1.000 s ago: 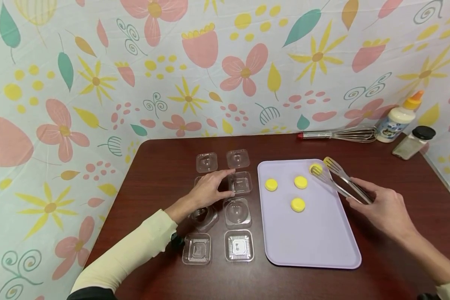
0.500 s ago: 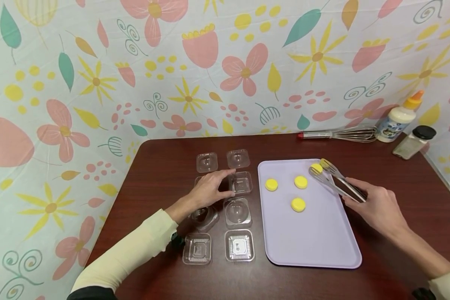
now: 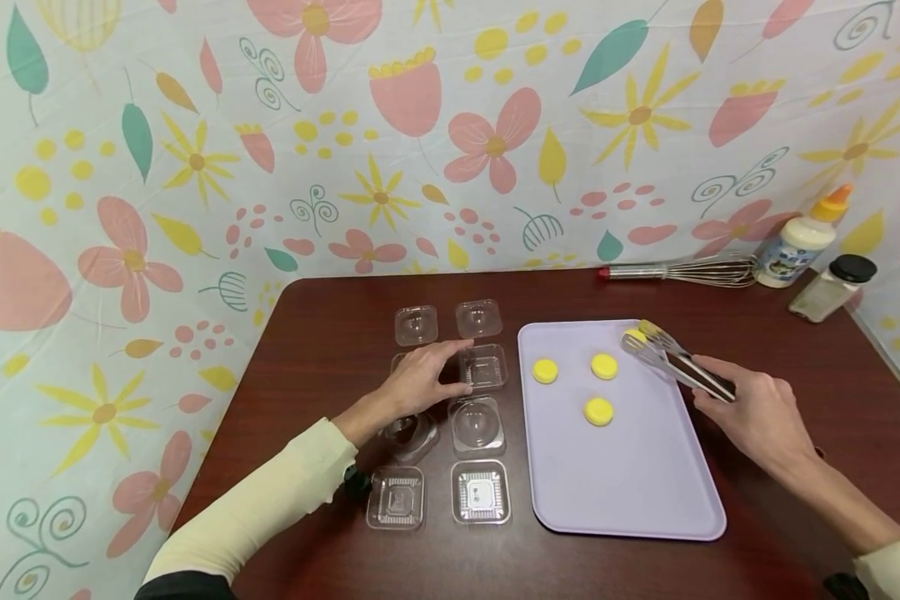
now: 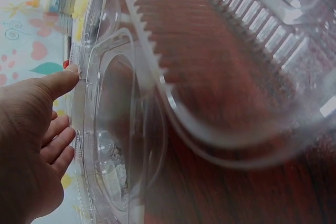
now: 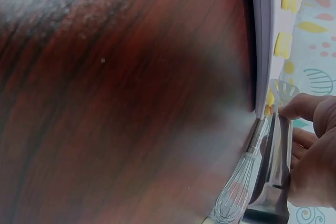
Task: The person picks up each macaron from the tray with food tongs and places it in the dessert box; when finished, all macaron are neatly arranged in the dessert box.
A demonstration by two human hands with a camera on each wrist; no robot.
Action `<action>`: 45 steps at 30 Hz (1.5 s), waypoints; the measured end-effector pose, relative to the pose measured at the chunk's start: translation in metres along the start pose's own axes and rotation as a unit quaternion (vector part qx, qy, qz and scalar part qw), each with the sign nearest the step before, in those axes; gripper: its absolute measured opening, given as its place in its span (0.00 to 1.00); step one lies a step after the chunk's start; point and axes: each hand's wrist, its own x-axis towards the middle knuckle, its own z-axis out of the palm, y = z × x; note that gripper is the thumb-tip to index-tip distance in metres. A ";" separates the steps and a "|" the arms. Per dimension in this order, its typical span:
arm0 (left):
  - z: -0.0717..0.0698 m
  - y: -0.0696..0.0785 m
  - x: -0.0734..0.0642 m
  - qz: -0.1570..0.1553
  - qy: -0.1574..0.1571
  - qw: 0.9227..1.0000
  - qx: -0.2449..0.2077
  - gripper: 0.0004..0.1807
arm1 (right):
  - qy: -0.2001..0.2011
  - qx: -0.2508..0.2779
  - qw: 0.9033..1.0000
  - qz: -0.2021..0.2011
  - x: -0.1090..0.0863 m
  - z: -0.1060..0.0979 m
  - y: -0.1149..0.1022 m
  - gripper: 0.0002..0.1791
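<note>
Right hand (image 3: 759, 417) clasps tongs (image 3: 675, 369), narrower than a second ago at the yellow disc (image 3: 635, 334) in the tray's (image 3: 622, 483) far-right corner, seemingly nearly pinched; left hand (image 3: 422, 377) relaxed.

Tongs (image 3: 677, 371) partly hide farthest yellow disc (image 3: 633, 335); bottle label (image 3: 783, 260) unreadably small.

Yellow macarons (image 3: 598, 412) (tray (image 3: 630, 492) pale lilac)

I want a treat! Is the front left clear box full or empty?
Empty: the head view shows the clear plastic container bare inside; the yellow macarons are over at the lilac tray.
</note>
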 end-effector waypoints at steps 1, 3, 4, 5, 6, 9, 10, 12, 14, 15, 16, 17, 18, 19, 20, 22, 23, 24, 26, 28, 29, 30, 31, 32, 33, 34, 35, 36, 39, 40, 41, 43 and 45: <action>0.000 0.000 0.000 0.002 0.000 1.000 0.000 0.42 | 0.003 0.000 1.000 -0.004 0.000 0.000 0.000 0.30; -0.001 0.000 0.000 0.005 0.001 1.000 0.001 0.42 | 0.007 0.001 1.000 -0.008 0.000 0.000 0.001 0.30; -0.001 0.000 0.000 0.005 0.000 1.000 0.001 0.42 | 0.007 0.002 1.000 -0.009 0.000 0.000 0.001 0.30; -0.001 -0.001 0.000 0.006 -0.001 1.000 0.002 0.42 | 0.007 0.001 1.000 -0.010 0.000 0.000 0.000 0.30; -0.001 -0.001 0.000 0.005 -0.001 1.000 0.003 0.42 | 0.008 0.001 1.000 -0.012 0.000 0.000 0.000 0.30; -0.001 -0.001 0.001 0.003 -0.005 1.000 0.005 0.42 | 0.013 -0.001 1.000 -0.020 0.002 -0.001 -0.002 0.30; -0.001 -0.001 0.001 0.003 -0.006 1.000 0.006 0.42 | 0.014 0.000 1.000 -0.024 0.003 -0.001 -0.003 0.30; -0.001 -0.001 0.001 0.003 -0.007 1.000 0.007 0.42 | 0.018 0.002 0.999 -0.036 0.006 -0.002 -0.006 0.30; -0.001 -0.001 0.001 0.004 -0.006 1.000 0.006 0.42 | 0.021 0.006 0.999 -0.043 0.009 -0.003 -0.011 0.30; -0.001 -0.001 0.001 0.004 -0.006 1.000 0.007 0.42 | 0.022 0.008 0.999 -0.047 0.011 -0.003 -0.014 0.29; -0.001 -0.002 0.002 0.004 -0.006 1.000 0.007 0.42 | 0.023 0.011 0.998 -0.052 0.013 -0.003 -0.017 0.29; -0.001 -0.002 0.002 0.004 -0.006 1.000 0.007 0.42 | 0.023 0.015 0.998 -0.056 0.014 -0.002 -0.021 0.29; -0.001 -0.002 0.002 0.004 -0.005 1.000 0.006 0.42 | 0.022 0.019 0.998 -0.057 0.016 -0.002 -0.025 0.29; -0.001 -0.002 0.002 0.003 -0.005 1.000 0.006 0.42 | 0.022 0.023 0.998 -0.061 0.017 -0.001 -0.029 0.28; -0.001 -0.002 0.002 0.002 -0.004 1.000 0.007 0.42 | 0.020 0.028 0.997 -0.064 0.019 0.000 -0.034 0.28; -0.001 -0.003 0.002 0.001 -0.004 1.000 0.006 0.42 | 0.014 0.042 0.997 -0.068 0.021 0.003 -0.043 0.27; -0.001 -0.003 0.002 0.001 -0.003 1.000 0.005 0.42 | 0.010 0.048 0.996 -0.070 0.023 0.005 -0.048 0.27; -0.001 -0.003 0.002 0.001 -0.003 1.000 0.005 0.42 | 0.006 0.055 0.996 -0.072 0.024 0.007 -0.052 0.27; -0.001 -0.002 0.002 0.002 -0.003 1.000 0.003 0.42 | -0.001 0.066 0.995 -0.080 0.027 0.012 -0.062 0.28; -0.001 -0.002 0.002 0.003 -0.003 1.000 0.002 0.42 | -0.010 0.076 0.993 -0.087 0.030 0.017 -0.071 0.28; -0.001 -0.002 0.002 0.002 -0.004 1.000 0.003 0.42 | -0.015 0.079 0.993 -0.091 0.031 0.020 -0.076 0.29; -0.001 -0.002 0.002 0.002 -0.004 1.000 0.003 0.42 | -0.021 0.083 0.992 -0.096 0.032 0.023 -0.081 0.29; -0.001 -0.002 0.002 0.002 -0.005 1.000 0.003 0.42 | -0.026 0.087 0.991 -0.100 0.034 0.026 -0.085 0.29; -0.001 -0.002 0.002 0.002 -0.005 1.000 0.004 0.42 | -0.034 0.092 0.990 -0.103 0.035 0.029 -0.090 0.29; -0.001 -0.002 0.002 0.002 -0.004 1.000 0.004 0.42 | -0.041 0.096 0.989 -0.106 0.036 0.032 -0.094 0.29; -0.001 -0.002 0.002 0.003 -0.004 1.000 0.004 0.42 | -0.047 0.099 0.988 -0.109 0.037 0.036 -0.098 0.29; -0.001 -0.002 0.002 0.004 -0.004 1.000 0.005 0.42 | -0.053 0.103 0.987 -0.110 0.038 0.039 -0.102 0.28; -0.001 -0.002 0.002 0.005 -0.003 1.000 0.004 0.42 | -0.060 0.106 0.986 -0.110 0.038 0.042 -0.106 0.28; -0.001 -0.002 0.002 0.008 -0.002 1.000 0.006 0.42 | -0.077 0.111 0.985 -0.112 0.040 0.051 -0.115 0.27; -0.001 -0.002 0.002 0.009 -0.003 1.000 0.007 0.42 | -0.083 0.110 0.984 -0.112 0.040 0.053 -0.117 0.26; -0.001 -0.002 0.002 0.008 -0.003 1.000 0.008 0.42 | -0.089 0.111 0.983 -0.112 0.040 0.055 -0.120 0.26; -0.001 -0.002 0.003 0.007 -0.005 1.000 0.010 0.42 | -0.102 0.114 0.982 -0.113 0.041 0.060 -0.123 0.26; -0.001 -0.002 0.003 0.005 -0.007 1.000 0.010 0.42 | -0.111 0.113 0.980 -0.117 0.042 0.064 -0.126 0.26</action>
